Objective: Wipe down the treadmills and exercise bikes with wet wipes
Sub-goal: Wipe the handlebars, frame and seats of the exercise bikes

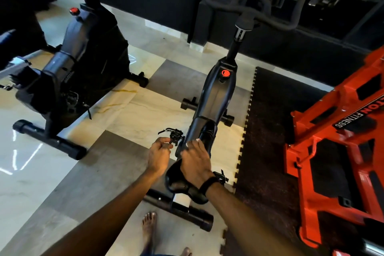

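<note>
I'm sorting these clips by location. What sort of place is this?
Most likely a gym: two black exercise bikes stand on the floor, beside an orange machine marked FITNESS on a rubber mat.

Both bare forearms reach forward and down. The left hand (159, 157) hangs with fingers loosely curled, thumb near the fingertips. The right hand (195, 162) lies palm-down, fingers extended, a dark band at its wrist.

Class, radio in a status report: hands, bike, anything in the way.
Right hand flat on the bike frame by the saddle. Left hand curled, contents unclear. Nothing blocking.
</note>
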Demonstrator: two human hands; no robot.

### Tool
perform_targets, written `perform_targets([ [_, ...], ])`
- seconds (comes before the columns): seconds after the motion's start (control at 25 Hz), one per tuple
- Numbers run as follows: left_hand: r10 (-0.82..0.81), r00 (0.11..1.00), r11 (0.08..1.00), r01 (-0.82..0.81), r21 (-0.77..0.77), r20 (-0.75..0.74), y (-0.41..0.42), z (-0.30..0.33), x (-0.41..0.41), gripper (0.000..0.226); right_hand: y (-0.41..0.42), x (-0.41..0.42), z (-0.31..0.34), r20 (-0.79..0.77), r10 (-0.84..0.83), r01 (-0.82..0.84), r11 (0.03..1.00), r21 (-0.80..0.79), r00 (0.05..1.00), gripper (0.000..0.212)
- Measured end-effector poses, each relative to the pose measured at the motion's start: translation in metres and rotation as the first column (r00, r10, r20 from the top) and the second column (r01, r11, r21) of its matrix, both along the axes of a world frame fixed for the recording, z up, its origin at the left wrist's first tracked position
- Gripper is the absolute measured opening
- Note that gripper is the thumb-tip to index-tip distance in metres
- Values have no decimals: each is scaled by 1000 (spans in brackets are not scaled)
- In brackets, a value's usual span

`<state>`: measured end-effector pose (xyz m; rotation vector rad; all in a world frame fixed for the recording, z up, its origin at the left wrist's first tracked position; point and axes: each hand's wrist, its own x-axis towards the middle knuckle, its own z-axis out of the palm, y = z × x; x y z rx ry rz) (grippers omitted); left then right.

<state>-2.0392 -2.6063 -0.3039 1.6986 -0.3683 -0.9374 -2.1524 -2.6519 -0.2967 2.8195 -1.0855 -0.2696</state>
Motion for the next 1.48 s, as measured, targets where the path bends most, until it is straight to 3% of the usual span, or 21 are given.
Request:
perform_targets([
  [0.16,-37,996,998,33,50,86,29,0,-9,20,-2,-4,9,32,38,-38,999,6,999,4],
  [0.36,8,988,996,-21,87,154,62,-1,-9,25,30,1,-9,257,174,-206,973,104,951,13],
  [0.48,-2,980,996,-17,91,198,76,-3,-10,23,59,11,-17,132,317,-325,945,44,939,10],
  [0.56,1,978,996,-21,91,211,76,-3,-8,24,64,7,-21,131,354,-361,932,34,926,10],
  [0.64,30,980,997,-45,69,196,72,-5,-6,25,63,-7,-25,297,335,-376,922,90,894,12],
  [0.72,-19,982,998,6,69,186,64,-5,-3,26,61,-29,-34,448,296,-444,854,271,844,18],
  [0.8,-125,980,991,118,56,156,59,-7,2,27,63,-58,-46,483,290,-469,829,304,826,21],
  [0.96,-260,962,966,258,34,79,51,-19,11,39,53,-95,-35,609,160,-379,891,250,777,21],
  [1.08,-347,928,938,343,51,138,51,-26,15,37,31,-72,1,765,-153,-60,968,242,626,21],
  [1.16,-398,908,917,397,38,132,51,-26,21,29,-5,-48,15,790,-274,162,962,221,549,21],
  [1.24,-454,883,890,455,19,119,48,-29,27,28,-43,-30,15,723,-382,281,923,264,576,21],
  [1.32,-497,863,868,496,27,91,50,-29,30,31,-58,-20,7,551,-439,321,898,302,710,20],
  [1.4,-511,857,860,511,17,71,51,-29,34,33,-46,-16,-2,440,-371,297,927,229,818,25],
  [1.48,-509,858,861,509,14,76,51,-30,37,34,-17,-14,-5,461,-364,292,930,223,809,31],
])
